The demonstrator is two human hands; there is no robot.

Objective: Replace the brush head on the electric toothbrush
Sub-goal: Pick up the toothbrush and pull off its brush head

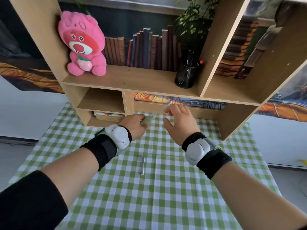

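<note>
My left hand (135, 126) is closed around the pale green handle of the electric toothbrush (147, 120), held above the far part of the table. A blurred white brush head (163, 107) slants up and to the right from the handle. My right hand (180, 121) is at that brush head, with its fingertips pinching the shaft and its thumb spread apart below. A second white brush head (142, 165) lies loose on the green checked tablecloth (149, 200), nearer to me, between my two forearms.
A wooden shelf unit (132, 80) stands at the far end of the table, just behind my hands. It holds a pink plush bear (83, 45), a row of books (149, 50), a black mesh pen cup (185, 76) and a plant (194, 19).
</note>
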